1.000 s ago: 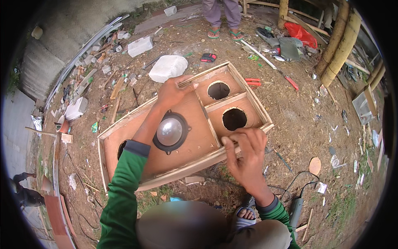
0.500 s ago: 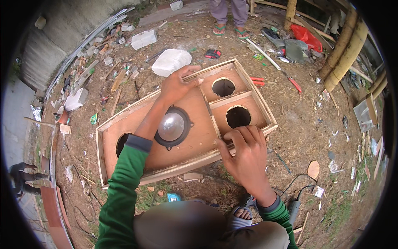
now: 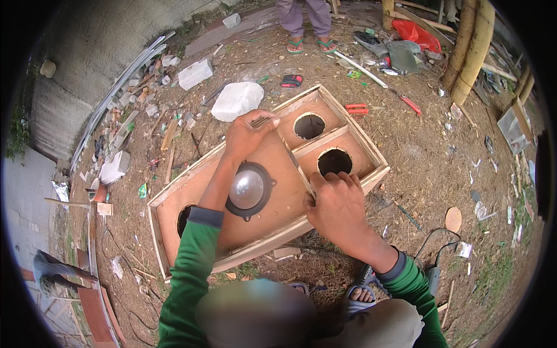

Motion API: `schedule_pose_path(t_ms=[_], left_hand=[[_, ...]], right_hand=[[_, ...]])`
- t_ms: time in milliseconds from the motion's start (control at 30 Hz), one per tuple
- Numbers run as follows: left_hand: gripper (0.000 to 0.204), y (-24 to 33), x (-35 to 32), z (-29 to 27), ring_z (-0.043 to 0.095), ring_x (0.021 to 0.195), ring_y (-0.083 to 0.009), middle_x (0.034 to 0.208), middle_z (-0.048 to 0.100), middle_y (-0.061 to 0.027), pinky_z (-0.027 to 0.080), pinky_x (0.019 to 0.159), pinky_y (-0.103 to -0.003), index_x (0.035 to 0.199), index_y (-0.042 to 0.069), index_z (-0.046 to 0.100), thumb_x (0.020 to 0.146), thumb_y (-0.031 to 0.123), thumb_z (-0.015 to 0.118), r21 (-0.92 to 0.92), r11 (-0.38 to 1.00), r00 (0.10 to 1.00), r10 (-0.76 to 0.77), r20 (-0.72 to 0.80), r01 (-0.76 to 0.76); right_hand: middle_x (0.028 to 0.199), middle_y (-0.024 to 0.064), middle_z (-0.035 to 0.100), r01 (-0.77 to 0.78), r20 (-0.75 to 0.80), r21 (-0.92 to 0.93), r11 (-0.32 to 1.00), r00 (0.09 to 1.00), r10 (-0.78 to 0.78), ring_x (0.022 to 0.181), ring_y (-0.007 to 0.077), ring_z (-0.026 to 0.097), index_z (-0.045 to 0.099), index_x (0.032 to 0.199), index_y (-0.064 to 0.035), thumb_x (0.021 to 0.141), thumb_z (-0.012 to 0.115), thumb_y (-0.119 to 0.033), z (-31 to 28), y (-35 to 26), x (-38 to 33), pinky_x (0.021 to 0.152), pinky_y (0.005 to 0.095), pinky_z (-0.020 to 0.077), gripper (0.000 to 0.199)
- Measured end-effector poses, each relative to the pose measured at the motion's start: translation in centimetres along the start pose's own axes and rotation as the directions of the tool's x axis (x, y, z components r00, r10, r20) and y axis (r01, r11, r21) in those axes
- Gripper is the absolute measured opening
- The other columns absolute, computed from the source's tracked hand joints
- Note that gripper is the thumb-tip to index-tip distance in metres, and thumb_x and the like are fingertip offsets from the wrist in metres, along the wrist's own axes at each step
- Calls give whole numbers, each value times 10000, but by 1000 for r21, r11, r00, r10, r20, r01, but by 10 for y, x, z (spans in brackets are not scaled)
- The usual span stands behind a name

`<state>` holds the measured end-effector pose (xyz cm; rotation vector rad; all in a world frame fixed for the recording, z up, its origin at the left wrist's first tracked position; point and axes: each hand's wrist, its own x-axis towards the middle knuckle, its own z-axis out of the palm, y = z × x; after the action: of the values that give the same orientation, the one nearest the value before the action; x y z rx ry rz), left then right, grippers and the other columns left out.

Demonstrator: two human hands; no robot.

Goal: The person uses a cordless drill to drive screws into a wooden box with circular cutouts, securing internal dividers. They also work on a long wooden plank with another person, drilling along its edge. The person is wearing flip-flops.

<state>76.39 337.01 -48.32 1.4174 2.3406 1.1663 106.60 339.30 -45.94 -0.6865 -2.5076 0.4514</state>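
Note:
A shallow wooden box (image 3: 270, 246) with round cut-outs lies tilted in front of me. A long wooden divider (image 3: 295, 163) crosses it, and a shorter one splits the right end into two compartments. My left hand (image 3: 248, 138) is closed at the divider's far end, by the box's far wall. At the near end my right hand (image 3: 337, 210) is closed, its knuckles bent and its fingertips partly hidden. A black ring-rimmed round part with a shiny silver dome (image 3: 246, 189) sits in the large compartment. My left forearm partly covers the left cut-out.
White blocks (image 3: 237, 101), a red-and-black tool case (image 3: 292, 81) and red-handled pliers (image 3: 357, 109) lie beyond the box. A person in sandals (image 3: 304, 26) stands at the far side. Bamboo posts (image 3: 473, 52) rise at right; a corded tool (image 3: 432, 278) lies near my right arm.
The view has shifted slightly. My right hand's fingers have curled in from the near wall onto the divider's near end. My left fingers have drawn closer together at its far end.

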Motion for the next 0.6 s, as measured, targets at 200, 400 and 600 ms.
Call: schedule_pose_path(t_ms=[200,400,600], left_hand=[[335,-12,4,0,756,1115,-207,1178,826,-22,547,997,-360,1150,224,848,928,474,857,-7,1000,1000,16,7,-16],[330,-10,4,0,736,1132,-188,1155,813,-39,530,1017,-363,1172,156,808,933,375,876,-98,995,999,-1,42,6],[391,-7,9,1,689,1237,-203,1240,773,-96,477,1107,-402,1180,83,722,914,303,906,-173,984,999,44,27,-38]], right_hand=[[843,204,748,-9,24,25,1000,1000,9,863,382,737,753,896,-25,831,721,-154,-3,3,1,836,514,551,148],[835,204,741,-29,32,-1,1000,999,29,880,391,746,726,908,-13,806,739,-151,0,3,3,858,518,573,172],[817,226,747,-63,132,58,996,990,55,910,385,763,748,865,-12,830,752,-179,-9,4,11,899,507,578,170]])
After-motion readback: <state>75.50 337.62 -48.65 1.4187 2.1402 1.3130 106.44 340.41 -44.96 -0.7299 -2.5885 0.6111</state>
